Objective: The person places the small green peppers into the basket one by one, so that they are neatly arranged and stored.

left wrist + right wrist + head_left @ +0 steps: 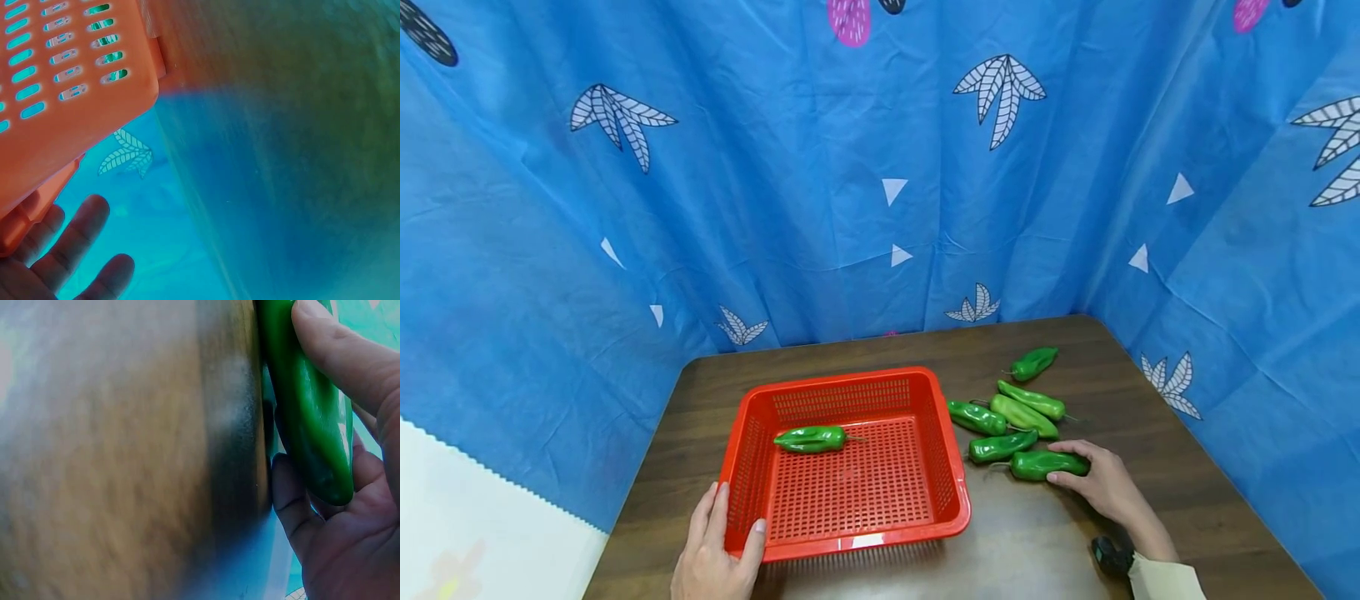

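Observation:
At the front left corner of a red plastic basket (850,546), my left hand (715,550) holds the rim, thumb at the front edge and fingers along the left side. The left wrist view shows the basket's slotted wall (75,119) above the left hand's spread fingers (75,240). One green pepper (811,439) lies inside the basket. To the right, my right hand (1108,483) grips another dark green pepper (1030,467) between thumb and fingers. In the right wrist view this pepper (312,419) lies along the thumb, its stem end out of frame.
Several more green peppers (1018,417) lie right of the basket, close to its wall, with one pepper (1034,364) farther back. All rest on a brown wooden table (1157,425). A blue patterned curtain (850,192) surrounds the table's back and sides.

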`<state>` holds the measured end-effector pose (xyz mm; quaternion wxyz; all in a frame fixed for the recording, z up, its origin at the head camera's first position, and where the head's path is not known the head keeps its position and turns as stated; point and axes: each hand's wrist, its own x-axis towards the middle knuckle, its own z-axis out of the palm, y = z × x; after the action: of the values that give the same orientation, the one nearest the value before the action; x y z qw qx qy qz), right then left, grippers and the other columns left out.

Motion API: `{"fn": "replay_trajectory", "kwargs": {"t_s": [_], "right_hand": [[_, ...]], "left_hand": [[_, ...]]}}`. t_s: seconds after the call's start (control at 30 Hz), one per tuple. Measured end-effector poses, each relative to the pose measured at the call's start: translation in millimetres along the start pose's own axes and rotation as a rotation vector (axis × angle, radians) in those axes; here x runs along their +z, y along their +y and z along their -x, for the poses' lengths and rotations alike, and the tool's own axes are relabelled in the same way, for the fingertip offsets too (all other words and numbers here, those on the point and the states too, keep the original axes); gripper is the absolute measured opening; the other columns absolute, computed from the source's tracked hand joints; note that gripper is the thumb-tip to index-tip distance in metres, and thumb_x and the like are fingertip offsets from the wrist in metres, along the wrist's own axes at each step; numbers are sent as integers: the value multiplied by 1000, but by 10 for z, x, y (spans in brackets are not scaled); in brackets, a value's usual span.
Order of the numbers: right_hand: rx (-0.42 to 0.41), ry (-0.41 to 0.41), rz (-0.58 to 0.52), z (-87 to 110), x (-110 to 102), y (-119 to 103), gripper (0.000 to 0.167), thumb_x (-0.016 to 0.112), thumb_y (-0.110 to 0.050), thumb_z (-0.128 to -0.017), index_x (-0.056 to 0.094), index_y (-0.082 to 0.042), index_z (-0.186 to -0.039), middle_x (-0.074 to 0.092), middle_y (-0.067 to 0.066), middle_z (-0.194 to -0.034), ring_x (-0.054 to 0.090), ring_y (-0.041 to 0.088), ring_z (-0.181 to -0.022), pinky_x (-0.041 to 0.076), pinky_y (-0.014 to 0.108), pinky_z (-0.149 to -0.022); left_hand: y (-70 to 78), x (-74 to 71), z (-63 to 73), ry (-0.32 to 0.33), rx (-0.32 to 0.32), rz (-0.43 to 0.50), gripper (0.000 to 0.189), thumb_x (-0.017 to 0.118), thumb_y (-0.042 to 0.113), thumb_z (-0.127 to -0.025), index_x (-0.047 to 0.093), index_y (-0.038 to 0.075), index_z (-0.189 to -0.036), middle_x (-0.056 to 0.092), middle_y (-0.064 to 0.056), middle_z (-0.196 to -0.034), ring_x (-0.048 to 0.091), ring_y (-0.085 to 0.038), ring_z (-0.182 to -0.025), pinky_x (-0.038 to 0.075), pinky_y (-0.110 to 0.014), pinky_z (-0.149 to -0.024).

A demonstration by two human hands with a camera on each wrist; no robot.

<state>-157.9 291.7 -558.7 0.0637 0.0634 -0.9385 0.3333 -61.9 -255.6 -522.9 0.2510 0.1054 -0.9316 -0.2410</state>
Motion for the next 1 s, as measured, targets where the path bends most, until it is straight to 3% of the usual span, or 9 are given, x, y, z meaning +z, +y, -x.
{"fn": "replay_trajectory", "kwargs": {"t_s": [0.2, 0.33, 0.57, 0.87, 1.0], "right_hand": [[24, -21, 6, -16, -9, -10, 42, 83, -40, -80, 73, -22, -116, 74, 5, -116, 68, 29, -106, 54, 35, -81], [31, -11, 5, -20, -10, -18, 39, 84, -41, -79, 72, -25, -112, 74, 1, -113, 67, 18, -101, 51, 26, -78], [22, 81, -22, -3, -19, -57, 38, 83, -41, -80, 71, -25, -113, 74, -1, -109, 65, 6, -93, 52, 25, -75], [-7, 194, -58, 1, -66, -89, 41, 83, -31, -82, 71, -20, -119, 73, 5, -115, 52, -16, -97, 52, 18, -78], [-8, 220, -80, -12, -93, -123, 42, 82, -30, -83, 70, -20, -121, 73, 6, -115, 50, -18, -95, 51, 16, -75]], "left_hand": [[3, -2, 1, -6, -12, -6, 73, 73, 36, -87, 49, 4, -148, 47, -15, -149, 64, -43, -110, 52, -64, -79], [4, -6, 1, -15, -16, -6, 73, 72, 37, -88, 48, 4, -148, 46, -15, -150, 64, -43, -110, 51, -64, -79], [-14, -15, -6, -20, -8, -2, 73, 73, 36, -88, 48, 4, -149, 46, -15, -150, 62, -43, -114, 51, -64, -82], [-2, -14, -19, -23, -12, -12, 74, 73, 37, -87, 48, 4, -149, 46, -14, -150, 62, -42, -115, 51, -64, -83], [16, -15, -23, -31, -21, -16, 74, 73, 38, -88, 48, 5, -149, 46, -13, -151, 62, -41, -116, 51, -63, -83]]}}
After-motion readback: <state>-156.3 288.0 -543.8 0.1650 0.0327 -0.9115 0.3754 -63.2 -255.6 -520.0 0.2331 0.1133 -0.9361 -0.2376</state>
